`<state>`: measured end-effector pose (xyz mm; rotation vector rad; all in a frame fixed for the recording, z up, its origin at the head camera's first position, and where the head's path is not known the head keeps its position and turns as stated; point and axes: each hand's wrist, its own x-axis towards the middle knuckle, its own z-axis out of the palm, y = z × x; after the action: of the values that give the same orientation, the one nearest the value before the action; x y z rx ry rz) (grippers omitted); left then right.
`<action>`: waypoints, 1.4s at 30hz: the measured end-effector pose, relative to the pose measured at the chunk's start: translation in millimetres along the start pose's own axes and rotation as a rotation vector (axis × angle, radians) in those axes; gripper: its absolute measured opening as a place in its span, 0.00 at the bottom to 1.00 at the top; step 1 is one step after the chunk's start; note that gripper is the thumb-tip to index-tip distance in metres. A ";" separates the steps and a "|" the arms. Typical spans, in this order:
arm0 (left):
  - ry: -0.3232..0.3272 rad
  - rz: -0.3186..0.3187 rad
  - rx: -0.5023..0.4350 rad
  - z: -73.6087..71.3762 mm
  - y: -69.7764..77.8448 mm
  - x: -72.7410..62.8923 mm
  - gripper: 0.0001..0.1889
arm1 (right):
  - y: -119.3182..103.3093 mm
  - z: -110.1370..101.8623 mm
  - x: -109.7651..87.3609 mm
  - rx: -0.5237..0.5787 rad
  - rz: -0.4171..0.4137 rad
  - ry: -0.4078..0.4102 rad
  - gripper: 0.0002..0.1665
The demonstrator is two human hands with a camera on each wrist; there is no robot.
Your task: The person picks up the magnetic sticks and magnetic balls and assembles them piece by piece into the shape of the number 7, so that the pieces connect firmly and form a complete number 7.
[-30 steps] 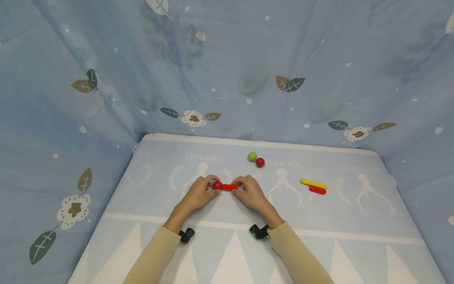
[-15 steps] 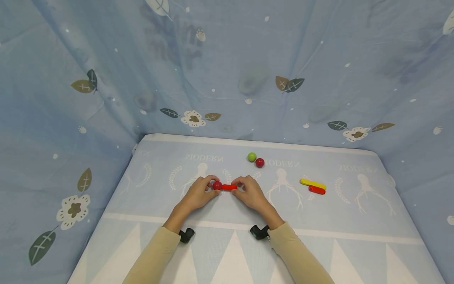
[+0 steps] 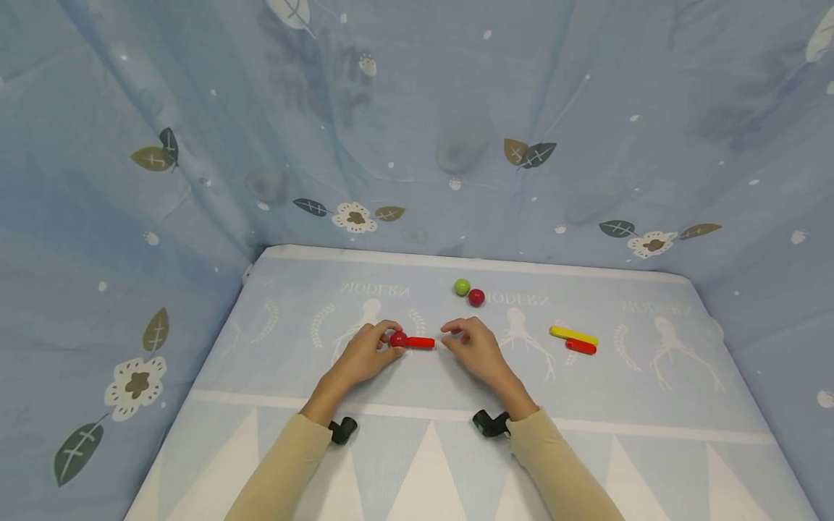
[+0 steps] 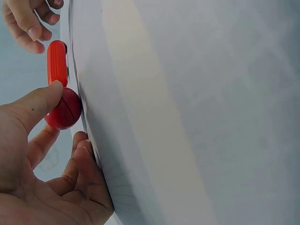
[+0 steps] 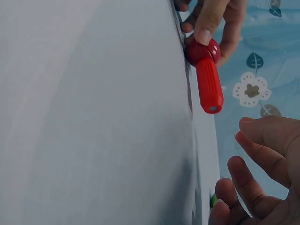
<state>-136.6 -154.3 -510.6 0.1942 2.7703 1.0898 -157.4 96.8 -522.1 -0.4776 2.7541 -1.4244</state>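
The red stick [image 3: 422, 343] points lengthwise from the left hand [image 3: 361, 356] toward the right hand [image 3: 481, 352]. The left hand, nearer, pinches a red ball [image 3: 399, 339] touching the stick's left end; the right hand, fingers parted and empty, hangs just beyond its other end.

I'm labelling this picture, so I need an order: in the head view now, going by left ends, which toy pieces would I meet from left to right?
Dark red ball pinched by the left hand → red stick → green ball → second dark red ball → yellow stick → second red stick.
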 end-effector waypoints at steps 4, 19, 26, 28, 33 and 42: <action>-0.004 0.007 -0.001 -0.2 -0.9 0.5 0.21 | 3.9 -6.6 -3.1 0.008 0.011 0.023 0.11; -0.006 0.008 -0.007 1.2 0.1 0.2 0.20 | 17.4 -29.4 -5.8 0.034 0.102 0.092 0.11; -0.009 -0.011 -0.007 0.1 1.0 0.1 0.20 | 25.0 -43.2 7.2 0.067 0.143 0.186 0.10; -0.010 -0.012 -0.008 -0.4 1.5 -0.3 0.20 | 29.0 -46.2 12.6 0.072 0.151 0.216 0.10; -0.008 -0.011 -0.012 -0.9 2.1 -1.0 0.20 | 37.4 -49.7 25.5 0.087 0.196 0.261 0.13; 0.002 0.008 -0.010 0.3 0.3 -0.3 0.20 | 45.8 -46.5 39.5 0.150 0.237 0.262 0.19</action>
<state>-136.2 -154.0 -510.6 0.2029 2.7679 1.1063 -213.8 147.9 -526.1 0.0425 2.7413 -1.7190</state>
